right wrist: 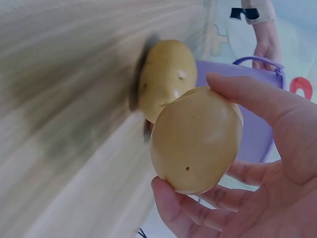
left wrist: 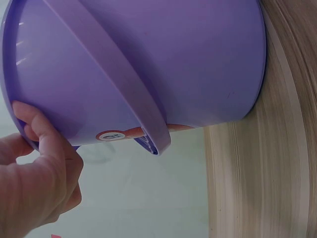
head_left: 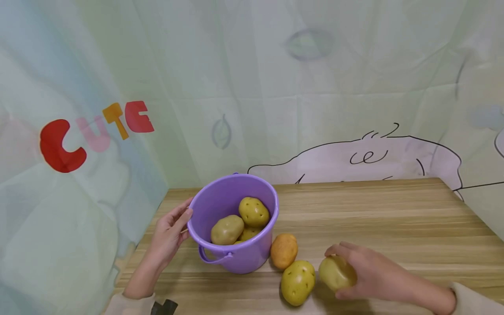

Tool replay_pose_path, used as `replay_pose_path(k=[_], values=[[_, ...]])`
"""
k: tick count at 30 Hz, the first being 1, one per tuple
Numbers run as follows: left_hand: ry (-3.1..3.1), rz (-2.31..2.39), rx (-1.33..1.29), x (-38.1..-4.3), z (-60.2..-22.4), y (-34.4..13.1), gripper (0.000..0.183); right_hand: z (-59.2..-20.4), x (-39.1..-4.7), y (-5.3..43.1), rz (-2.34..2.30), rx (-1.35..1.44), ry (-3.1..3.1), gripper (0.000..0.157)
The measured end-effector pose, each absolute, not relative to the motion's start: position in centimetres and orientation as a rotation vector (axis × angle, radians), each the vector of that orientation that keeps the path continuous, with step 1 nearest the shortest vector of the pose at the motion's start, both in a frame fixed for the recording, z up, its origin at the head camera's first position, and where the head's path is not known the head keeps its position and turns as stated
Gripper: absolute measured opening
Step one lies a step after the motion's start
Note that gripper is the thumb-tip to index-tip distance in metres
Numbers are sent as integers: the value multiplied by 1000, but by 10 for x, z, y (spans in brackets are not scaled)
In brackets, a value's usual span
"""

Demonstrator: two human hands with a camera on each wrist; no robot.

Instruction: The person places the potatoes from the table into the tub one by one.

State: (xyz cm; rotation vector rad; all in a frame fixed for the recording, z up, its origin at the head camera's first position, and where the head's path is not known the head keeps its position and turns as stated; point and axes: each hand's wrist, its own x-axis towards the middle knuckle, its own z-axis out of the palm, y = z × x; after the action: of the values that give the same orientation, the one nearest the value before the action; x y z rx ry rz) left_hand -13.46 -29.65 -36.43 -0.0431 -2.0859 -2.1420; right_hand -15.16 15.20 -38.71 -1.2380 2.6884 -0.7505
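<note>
A purple bucket (head_left: 252, 258) stands tilted toward me on the wooden table, with several potatoes inside, among them a pale potato (head_left: 227, 229) and a yellow one (head_left: 253, 211). My left hand (head_left: 167, 236) pinches its rim at the left side; the left wrist view shows thumb and fingers on the rim (left wrist: 9, 64). To the right, my right hand (head_left: 366, 269) holds a pale potato (right wrist: 196, 141) between thumb and fingertips, low over the table. Beside the bucket lie an orange-brown potato (head_left: 284, 250) and a yellow potato (head_left: 298, 283), close together.
The wooden table (head_left: 374, 214) reaches back to a pale printed curtain (head_left: 236, 87) with cartoon drawings and coloured letters. The bucket's handle (left wrist: 119, 74) hangs down along its side. A dark strap piece (head_left: 164, 307) shows near the left sleeve.
</note>
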Motion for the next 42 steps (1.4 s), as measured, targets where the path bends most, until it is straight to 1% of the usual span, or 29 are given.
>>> replay_pose_path(k=[7, 15, 22, 28, 33, 39, 42], values=[[-2078, -2148, -47, -135, -365, -297, 52, -380, -154, 154, -762, -1275, 2720, 67], [-2075, -2150, -59, -135, -365, -297, 52, -369, -156, 156, -762, -1231, 2750, 68], [-2081, -2149, -55, -134, -365, -297, 52, -359, -160, 157, -750, -1245, 2755, 70], [-2093, -2149, -52, -134, -365, -298, 55, -353, -162, 157, -780, -1277, 2750, 69], [-2082, -2152, -54, -135, -365, -297, 53, -348, -164, 153, -807, -1326, 2759, 67], [-2068, -2157, -61, -135, -366, -297, 52, -336, -168, 147, -867, -1414, 2718, 67], [-2062, -2159, -60, -135, -366, -297, 52, -328, -169, 143, -864, -1393, 2715, 66]])
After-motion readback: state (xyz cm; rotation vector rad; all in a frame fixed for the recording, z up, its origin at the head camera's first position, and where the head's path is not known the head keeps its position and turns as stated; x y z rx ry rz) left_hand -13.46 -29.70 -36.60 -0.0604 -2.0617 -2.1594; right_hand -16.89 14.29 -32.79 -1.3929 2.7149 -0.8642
